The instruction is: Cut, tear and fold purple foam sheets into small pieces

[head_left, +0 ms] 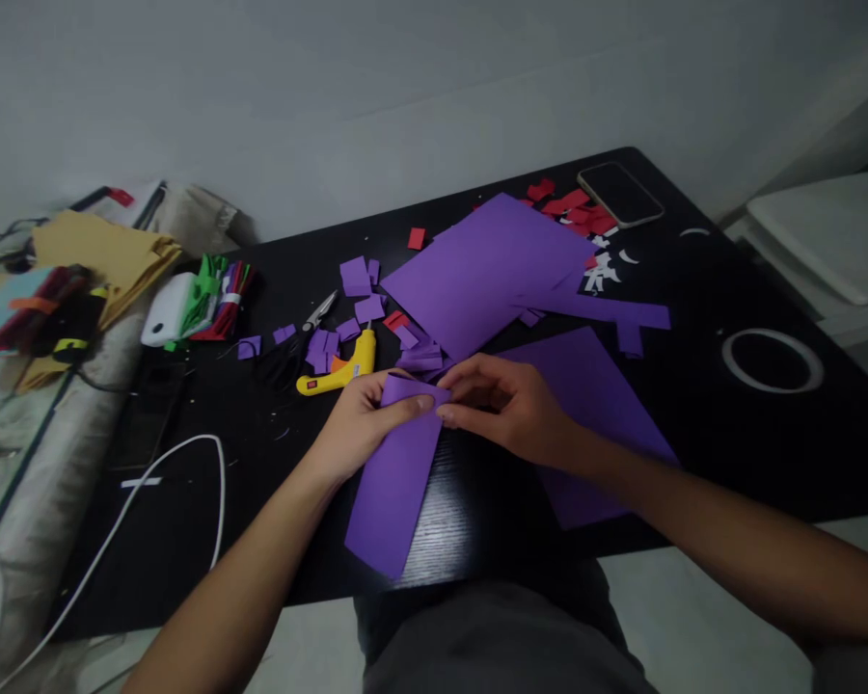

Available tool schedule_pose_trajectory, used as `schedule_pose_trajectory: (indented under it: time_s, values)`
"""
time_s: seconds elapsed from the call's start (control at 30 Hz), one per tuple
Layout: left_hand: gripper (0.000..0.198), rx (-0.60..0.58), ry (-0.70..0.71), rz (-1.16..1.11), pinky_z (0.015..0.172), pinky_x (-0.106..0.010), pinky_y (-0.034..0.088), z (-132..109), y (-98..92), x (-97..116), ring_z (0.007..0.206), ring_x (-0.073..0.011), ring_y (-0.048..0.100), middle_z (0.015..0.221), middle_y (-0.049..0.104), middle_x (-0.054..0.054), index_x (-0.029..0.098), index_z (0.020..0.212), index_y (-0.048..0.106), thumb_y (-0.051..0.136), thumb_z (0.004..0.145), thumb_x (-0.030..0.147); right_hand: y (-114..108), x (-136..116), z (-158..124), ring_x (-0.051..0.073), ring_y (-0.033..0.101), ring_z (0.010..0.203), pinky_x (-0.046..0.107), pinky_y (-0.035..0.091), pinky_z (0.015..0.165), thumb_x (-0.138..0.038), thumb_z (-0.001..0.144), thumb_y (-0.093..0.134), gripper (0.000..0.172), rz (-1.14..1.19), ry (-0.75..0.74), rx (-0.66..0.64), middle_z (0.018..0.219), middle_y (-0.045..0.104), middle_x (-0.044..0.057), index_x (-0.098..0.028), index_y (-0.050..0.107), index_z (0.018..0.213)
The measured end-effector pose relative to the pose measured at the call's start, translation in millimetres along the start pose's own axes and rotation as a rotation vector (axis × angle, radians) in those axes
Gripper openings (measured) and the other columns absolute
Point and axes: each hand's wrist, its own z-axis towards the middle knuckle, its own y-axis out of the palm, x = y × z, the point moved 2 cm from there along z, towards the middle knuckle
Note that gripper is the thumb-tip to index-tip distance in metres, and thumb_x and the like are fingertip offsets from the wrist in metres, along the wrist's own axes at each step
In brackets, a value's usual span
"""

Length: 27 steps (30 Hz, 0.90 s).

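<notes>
A strip of purple paper (394, 492) hangs at a slant over the front of the black table, its upper end folded over. My left hand (376, 414) is closed on that upper end, thumb lying across the front. With thumb and fingers together, my right hand (510, 405) pinches the top right corner of the same strip. Beneath my right forearm lies a purple sheet (608, 424). Beyond my hands rests a larger purple sheet (492, 270). Just past my left hand is a yellow glue gun (362, 357), with scissors (318, 313) behind it.
Small purple pieces (354, 277) and red scraps (579, 207) are scattered about the black table (694, 414). A phone (620, 193) lies at the far right, a white ring (772, 360) nearer. A white cable (221, 482) curves along the left, below bundled coloured sticks (235, 299).
</notes>
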Motion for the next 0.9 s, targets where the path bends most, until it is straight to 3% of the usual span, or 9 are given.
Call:
schedule_pose_trajectory:
  time_s: [0.27, 0.5, 0.9]
  values:
    - [0.026, 0.035, -0.019, -0.072, 0.053, -0.019, 0.047, -1.9, -0.3, 3.2, 0.057, -0.0100, 0.061, 0.075, 0.071, -0.002, 0.015, 0.083, 0.077, 0.089, 0.073, 0.036, -2.1, -0.4, 4.8, 0.015, 0.076, 0.074, 0.030, 0.064, 0.073, -0.024, 0.076, 0.089, 0.026, 0.197, 0.029, -0.033, 0.081, 0.079, 0.000, -0.021, 0.079, 0.100]
    - [0.027, -0.002, -0.046, -0.080, 0.051, -0.019, 0.042, -2.0, -1.0, 4.8, 0.053, -0.0081, 0.055, 0.068, 0.065, 0.001, 0.014, 0.077, 0.073, 0.091, 0.070, 0.034, -3.3, -2.6, 4.4, 0.016, 0.076, 0.073, 0.032, 0.064, 0.075, -0.029, 0.071, 0.092, 0.026, 0.155, 0.055, -0.016, 0.079, 0.079, 0.000, -0.021, 0.079, 0.092]
    - [0.027, -0.030, -0.078, -0.046, 0.053, -0.022, 0.040, -3.1, -0.6, 3.7, 0.054, -0.0098, 0.056, 0.070, 0.069, -0.001, 0.015, 0.081, 0.079, 0.091, 0.069, 0.036, -3.4, -6.6, 4.1, 0.016, 0.074, 0.070, 0.033, 0.064, 0.075, -0.028, 0.071, 0.092, 0.023, 0.130, 0.080, -0.030, 0.075, 0.079, 0.000, -0.021, 0.081, 0.089]
